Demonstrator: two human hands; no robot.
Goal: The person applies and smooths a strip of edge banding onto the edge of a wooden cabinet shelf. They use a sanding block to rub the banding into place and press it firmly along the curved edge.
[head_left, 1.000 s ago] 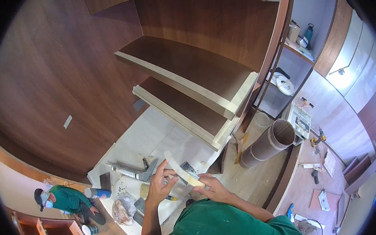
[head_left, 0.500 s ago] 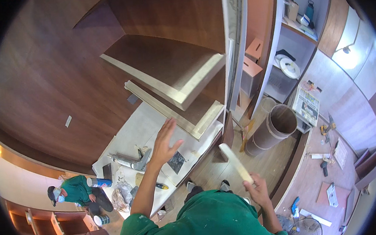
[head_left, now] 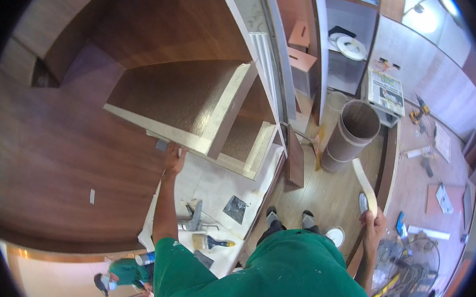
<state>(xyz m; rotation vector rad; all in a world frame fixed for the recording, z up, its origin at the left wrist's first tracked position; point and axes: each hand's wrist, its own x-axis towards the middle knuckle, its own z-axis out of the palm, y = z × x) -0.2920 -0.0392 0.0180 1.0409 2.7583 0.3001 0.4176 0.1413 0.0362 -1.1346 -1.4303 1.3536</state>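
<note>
My left hand [head_left: 174, 158] is stretched up and presses against the front edge of the lower wooden shelf [head_left: 194, 141], fingers spread, holding nothing. My right hand [head_left: 372, 228] hangs at my right side, shut on a thin pale wooden strip [head_left: 364, 183] that curves upward from my fist. The shelf is dark brown on top with a pale raw edge, fixed to a brown panelled wall [head_left: 59, 159].
A white-covered worktop [head_left: 218, 182] below carries a paintbrush [head_left: 214, 241], a metal tool [head_left: 194, 216] and a dark square piece [head_left: 234, 209]. A rolled brown veneer sheet [head_left: 351, 133] stands on the floor. Another person in green [head_left: 120, 273] is at lower left. Tools litter the right counter.
My left hand rose from mid-air to the shelf edge. My right hand dropped further to my side with the strip. The view swung closer under the shelves.
</note>
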